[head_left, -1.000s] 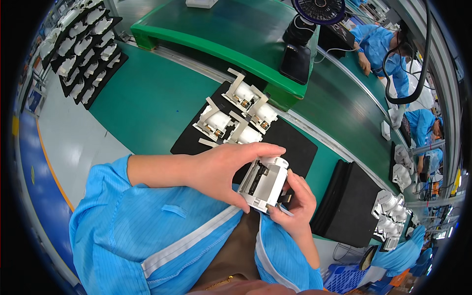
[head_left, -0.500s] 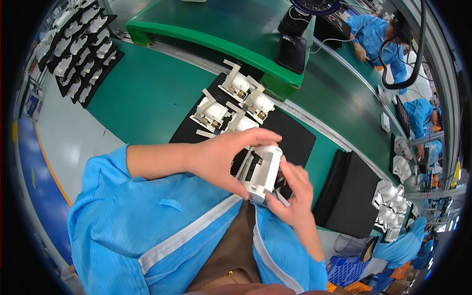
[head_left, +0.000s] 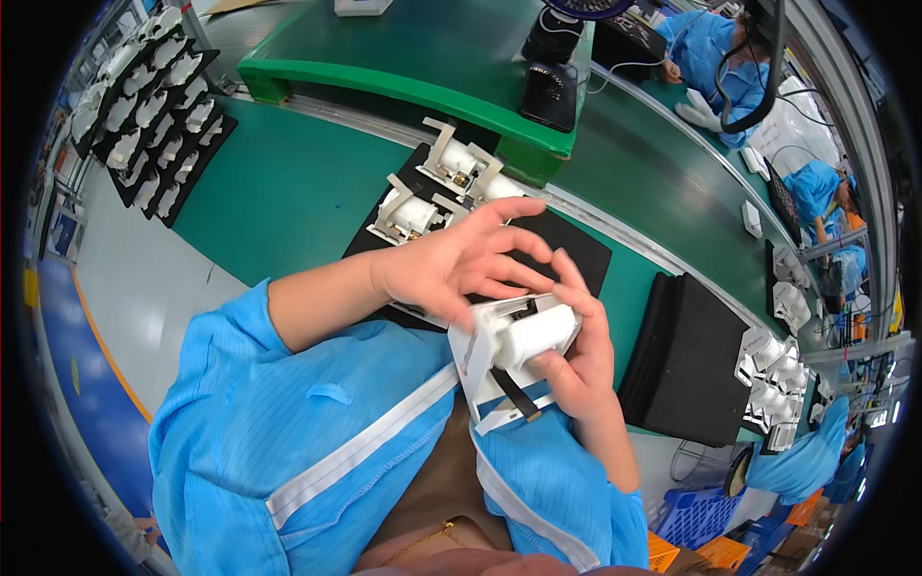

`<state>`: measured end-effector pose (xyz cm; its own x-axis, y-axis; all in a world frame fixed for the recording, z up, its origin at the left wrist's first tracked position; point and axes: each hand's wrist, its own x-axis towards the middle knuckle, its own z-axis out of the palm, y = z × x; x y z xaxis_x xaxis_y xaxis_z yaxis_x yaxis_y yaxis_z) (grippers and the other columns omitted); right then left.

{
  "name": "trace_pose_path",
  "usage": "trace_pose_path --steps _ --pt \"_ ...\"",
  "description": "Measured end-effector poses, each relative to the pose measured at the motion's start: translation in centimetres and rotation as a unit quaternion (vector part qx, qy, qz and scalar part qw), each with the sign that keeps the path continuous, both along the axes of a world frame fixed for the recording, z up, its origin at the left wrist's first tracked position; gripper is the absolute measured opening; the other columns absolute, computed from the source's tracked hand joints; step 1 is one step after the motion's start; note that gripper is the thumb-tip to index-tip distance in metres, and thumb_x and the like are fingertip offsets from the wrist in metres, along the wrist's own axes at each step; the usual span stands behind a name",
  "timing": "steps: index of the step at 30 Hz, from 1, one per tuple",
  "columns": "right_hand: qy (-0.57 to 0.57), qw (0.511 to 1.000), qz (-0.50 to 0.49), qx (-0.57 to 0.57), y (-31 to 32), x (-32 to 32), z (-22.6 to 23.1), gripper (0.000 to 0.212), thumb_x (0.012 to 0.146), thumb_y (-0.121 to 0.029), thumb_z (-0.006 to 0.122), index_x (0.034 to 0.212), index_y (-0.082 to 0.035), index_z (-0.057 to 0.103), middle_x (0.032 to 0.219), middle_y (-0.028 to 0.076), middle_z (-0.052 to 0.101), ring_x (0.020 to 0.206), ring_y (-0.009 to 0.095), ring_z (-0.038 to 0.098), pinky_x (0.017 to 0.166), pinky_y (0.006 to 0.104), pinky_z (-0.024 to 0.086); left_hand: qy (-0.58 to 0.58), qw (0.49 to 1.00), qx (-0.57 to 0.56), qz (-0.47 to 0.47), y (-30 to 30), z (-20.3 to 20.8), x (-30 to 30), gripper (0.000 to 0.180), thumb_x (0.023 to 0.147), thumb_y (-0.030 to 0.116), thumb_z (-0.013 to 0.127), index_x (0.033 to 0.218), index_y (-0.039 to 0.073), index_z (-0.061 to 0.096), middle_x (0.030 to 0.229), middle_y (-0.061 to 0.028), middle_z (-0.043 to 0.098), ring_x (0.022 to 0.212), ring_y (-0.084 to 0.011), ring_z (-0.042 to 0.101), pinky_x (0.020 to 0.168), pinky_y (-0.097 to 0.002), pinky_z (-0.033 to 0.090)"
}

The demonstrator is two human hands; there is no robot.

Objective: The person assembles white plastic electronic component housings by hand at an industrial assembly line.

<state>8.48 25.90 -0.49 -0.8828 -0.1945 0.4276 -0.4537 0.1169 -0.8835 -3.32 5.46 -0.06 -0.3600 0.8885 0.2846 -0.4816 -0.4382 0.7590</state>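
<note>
A white plastic housing with a white cylinder (head_left: 538, 334) in it is held close in front of my chest. My right hand (head_left: 588, 360) grips its right end, thumb below and fingers over the top. A dark flat ribbon cable (head_left: 519, 394) hangs from the housing across its angled frame. Above its upper left edge is my left hand (head_left: 466, 259), fingers spread and slightly blurred; whether the thumb touches the edge I cannot tell. Beyond that hand, several similar white units (head_left: 407, 211) stand on a black foam mat (head_left: 571, 245), some partly hidden.
A raised green platform (head_left: 403, 82) stands at the back, with a black device (head_left: 549, 96) on it. Stacked black foam sheets (head_left: 687, 365) lie at right, near more white units (head_left: 773, 394). Black trays of white parts (head_left: 158, 115) are far left. Co-workers in blue (head_left: 715, 58) sit across.
The housing has been turned, so its cylinder and ribbon cable now show. My left hand has come off its left side and opened; my right hand keeps its hold.
</note>
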Motion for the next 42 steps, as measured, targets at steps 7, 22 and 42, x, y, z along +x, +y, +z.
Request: trace_pose_path --steps 7,22,42 --pt "0.051 0.978 -0.15 0.133 -0.3 1.4 1.3 0.055 0.075 -0.008 0.076 0.123 -0.001 0.05 0.121 0.02 0.056 0.107 0.031 0.06 0.09 0.0369 0.047 0.061 0.982 -0.116 0.135 -0.7 0.2 3.9 0.063 0.086 0.018 0.071 0.137 0.002 0.038 0.13 -0.0142 0.05 0.121 -0.0214 0.051 0.097 -0.0339 0.048" --pt "0.052 0.967 -0.19 0.159 -1.1 2.2 2.3 0.048 0.072 -0.006 0.077 0.117 -0.002 0.063 0.104 0.016 0.062 0.089 0.026 0.064 0.073 0.0315 0.052 0.117 0.956 -0.225 0.145 -0.7 0.2 4.9 0.061 0.086 0.003 0.064 0.141 0.004 0.037 0.114 -0.0111 0.059 0.102 -0.0112 0.058 0.084 -0.0265 0.052" --pt "0.013 0.955 -0.217 0.201 -1.4 1.5 0.9 0.048 0.071 -0.004 0.078 0.118 -0.005 0.064 0.103 0.014 0.061 0.087 0.024 0.065 0.07 0.0309 0.054 0.074 0.951 -0.251 0.166 0.5 -1.2 4.8 0.064 0.08 -0.009 0.063 0.138 0.003 0.04 0.123 -0.0099 0.056 0.111 -0.0132 0.057 0.094 -0.0303 0.049"
